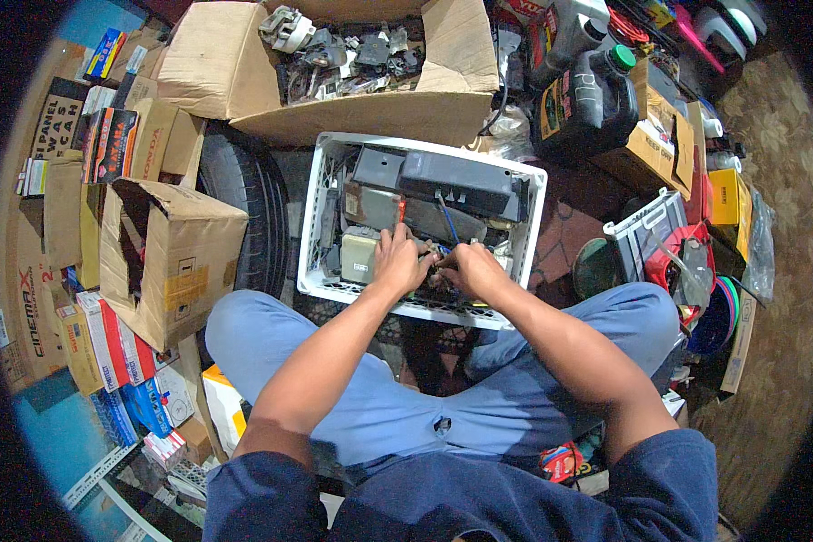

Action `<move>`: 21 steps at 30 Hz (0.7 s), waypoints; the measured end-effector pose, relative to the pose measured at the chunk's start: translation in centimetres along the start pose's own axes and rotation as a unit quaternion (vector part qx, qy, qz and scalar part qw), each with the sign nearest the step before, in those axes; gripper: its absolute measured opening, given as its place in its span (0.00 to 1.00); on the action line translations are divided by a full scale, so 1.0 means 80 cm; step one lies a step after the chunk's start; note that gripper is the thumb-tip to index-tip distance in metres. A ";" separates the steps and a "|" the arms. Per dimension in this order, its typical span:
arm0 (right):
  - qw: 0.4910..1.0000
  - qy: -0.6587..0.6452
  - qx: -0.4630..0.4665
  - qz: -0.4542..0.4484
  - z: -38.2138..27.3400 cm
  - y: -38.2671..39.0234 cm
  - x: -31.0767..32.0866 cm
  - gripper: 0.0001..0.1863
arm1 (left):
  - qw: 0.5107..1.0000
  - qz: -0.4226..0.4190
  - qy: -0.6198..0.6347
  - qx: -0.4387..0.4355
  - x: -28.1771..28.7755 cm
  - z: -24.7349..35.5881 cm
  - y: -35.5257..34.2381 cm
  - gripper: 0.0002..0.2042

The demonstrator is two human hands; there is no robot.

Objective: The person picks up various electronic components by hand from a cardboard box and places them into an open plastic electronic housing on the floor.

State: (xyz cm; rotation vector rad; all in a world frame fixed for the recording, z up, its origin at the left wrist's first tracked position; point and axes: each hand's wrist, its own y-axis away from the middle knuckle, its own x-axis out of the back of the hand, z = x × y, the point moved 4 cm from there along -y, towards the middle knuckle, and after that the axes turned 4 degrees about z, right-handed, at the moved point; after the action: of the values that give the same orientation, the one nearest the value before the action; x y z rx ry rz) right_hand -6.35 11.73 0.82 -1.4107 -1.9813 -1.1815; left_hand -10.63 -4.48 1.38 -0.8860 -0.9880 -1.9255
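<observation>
Both hands work inside a white plastic crate [309,235] standing between my bent legs. My left hand [397,259] is closed, fingertips curled over small dark parts [435,280] near the crate's front side. A thin red piece [400,210] stands just beyond its fingers; I cannot tell whether they grip it. Close beside it, my right hand [472,268] is pinched at the same parts, and what it holds is hidden. From near its fingertips a slim blue rod [448,219] slants away. Behind lie a long black case [456,176] and a cream box-shaped part [359,257].
Beyond the crate stands an open cardboard box [334,117] full of mixed parts. A tyre [257,208] and a torn carton [194,257] flank the left. Black jugs [587,104] stand at the back right, with a grey basket [646,235] nearer my right knee.
</observation>
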 end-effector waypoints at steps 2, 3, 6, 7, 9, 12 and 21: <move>1.000 -0.002 0.020 -0.011 -0.006 -0.002 0.002 0.10 | 1.000 -0.012 0.011 0.025 0.000 0.001 -0.003 0.16; 0.999 0.012 0.038 -0.016 -0.010 -0.001 0.009 0.10 | 0.999 -0.021 0.023 0.036 -0.001 0.001 -0.005 0.16; 0.994 0.045 0.068 -0.071 -0.028 0.011 0.030 0.10 | 0.995 -0.073 0.048 0.041 -0.002 0.000 -0.008 0.17; 0.991 0.053 0.072 -0.097 -0.031 0.016 0.030 0.11 | 0.993 -0.098 0.054 0.037 -0.001 0.001 -0.007 0.17; 0.996 0.043 0.038 -0.067 -0.026 0.018 0.027 0.10 | 0.995 -0.072 0.054 0.041 -0.002 0.002 -0.003 0.17; 0.997 0.062 0.047 -0.011 -0.008 0.012 0.015 0.07 | 0.998 -0.028 0.039 0.051 -0.008 0.002 0.000 0.16; 0.988 0.147 0.045 -0.029 -0.007 -0.007 0.036 0.07 | 0.986 -0.083 -0.038 0.143 -0.011 0.034 -0.029 0.19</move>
State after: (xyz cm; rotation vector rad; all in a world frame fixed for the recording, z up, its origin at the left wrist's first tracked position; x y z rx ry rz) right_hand -8.09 12.77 3.06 -1.0720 -1.8544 -1.2301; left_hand -11.59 -0.93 1.14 -0.7336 -1.3818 -1.8334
